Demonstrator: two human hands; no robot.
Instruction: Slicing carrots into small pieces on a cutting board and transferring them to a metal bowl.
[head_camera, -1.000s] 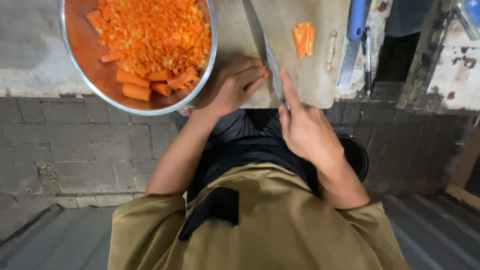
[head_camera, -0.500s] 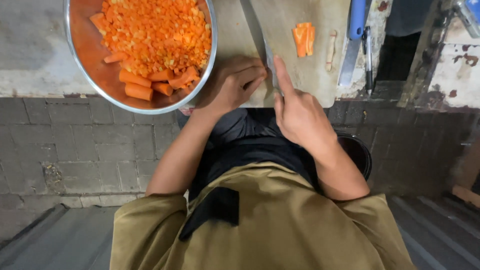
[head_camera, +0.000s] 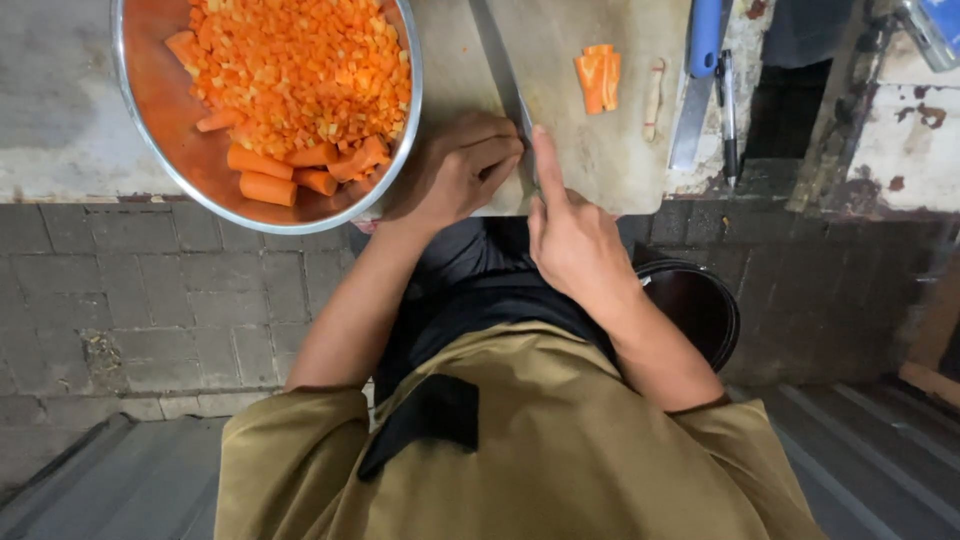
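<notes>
Knife (head_camera: 497, 62) lies blade-down across the cutting board (head_camera: 600, 150), gripped by the right hand (head_camera: 575, 240) with the index finger stretched along the spine, apparently for control. Left hand (head_camera: 455, 170) is curled knuckles-forward against the blade at the board's near edge, likely pinning a piece being cut; that piece is hidden. Steel bowl (head_camera: 405, 130) of diced carrot (head_camera: 290, 70) touches the board's left edge. Carrot slices (head_camera: 598, 78) rest near the far edge. The blue-handled tool (head_camera: 700, 80) is cut off
</notes>
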